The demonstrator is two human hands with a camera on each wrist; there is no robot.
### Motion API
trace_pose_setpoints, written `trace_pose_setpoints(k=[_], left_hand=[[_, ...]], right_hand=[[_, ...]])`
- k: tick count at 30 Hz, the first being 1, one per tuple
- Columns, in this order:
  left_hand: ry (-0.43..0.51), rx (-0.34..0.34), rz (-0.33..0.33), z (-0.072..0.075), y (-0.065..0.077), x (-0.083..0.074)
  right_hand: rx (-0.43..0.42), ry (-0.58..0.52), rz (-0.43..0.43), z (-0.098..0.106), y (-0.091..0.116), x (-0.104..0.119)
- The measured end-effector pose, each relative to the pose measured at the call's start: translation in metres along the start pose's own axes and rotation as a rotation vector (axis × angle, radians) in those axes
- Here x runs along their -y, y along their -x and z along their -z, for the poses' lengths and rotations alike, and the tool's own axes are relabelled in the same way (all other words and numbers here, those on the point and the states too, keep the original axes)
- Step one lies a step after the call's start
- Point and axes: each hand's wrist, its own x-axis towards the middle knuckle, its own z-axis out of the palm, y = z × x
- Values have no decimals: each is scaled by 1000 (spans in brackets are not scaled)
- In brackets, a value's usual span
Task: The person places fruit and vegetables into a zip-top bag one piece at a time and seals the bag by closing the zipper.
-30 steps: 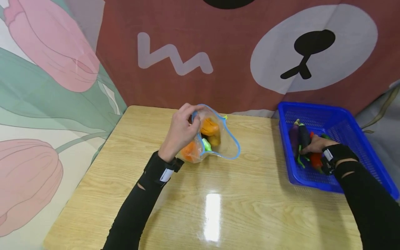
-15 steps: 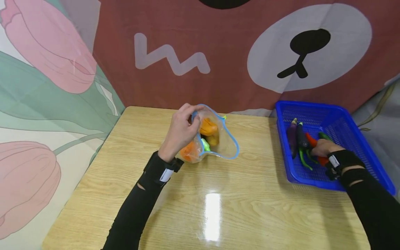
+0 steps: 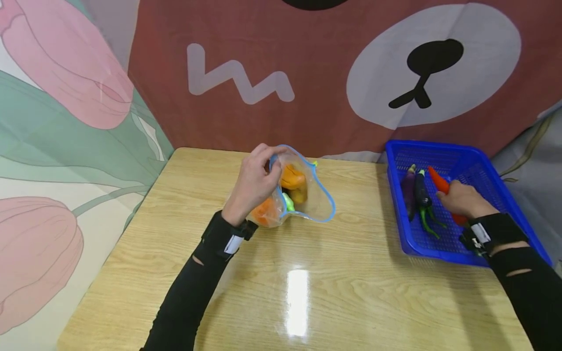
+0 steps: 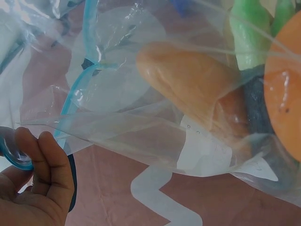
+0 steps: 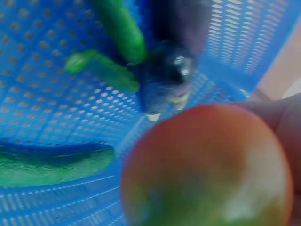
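My left hand (image 3: 256,179) pinches the blue rim of a clear plastic bag (image 3: 320,197), whose mouth gapes toward the right. Through the plastic show an orange-brown oblong thing (image 4: 188,80), a round orange thing (image 4: 284,84), a light green piece (image 4: 251,35) and something dark. Over the blue basket (image 3: 421,251), my right hand (image 3: 469,199) grips an orange-red carrot (image 3: 438,179); its tapered tip points away from me. The carrot's thick, green-tinged end fills the front of the right wrist view, blurred. Left of that hand lie a purple eggplant (image 3: 408,192) and a darker eggplant (image 3: 421,190).
Green chili peppers (image 3: 427,224) lie in the basket by the eggplants. A cucumber (image 5: 56,167) rests along the basket's side in the right wrist view. Both bag and basket stand on a wooden table (image 3: 351,292), with a printed cloth (image 3: 246,122) hanging behind.
My right hand has taken hold of the carrot and drawn it rightward and up, away from the eggplants. The green chili peppers now show more fully. My left hand stays on the bag rim.
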Motion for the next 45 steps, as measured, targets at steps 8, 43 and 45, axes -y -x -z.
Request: trace_pose_setpoints(k=[8,43,45], left_hand=[[2,-3,-7,0,0,0],[8,25,27,-2,0,-5],[5,25,29,-2,0,-5]], right_hand=[[-106,-144,26,4,9,25],[24,-23,616,33,102,211],[-16,25,698,32,100,216]])
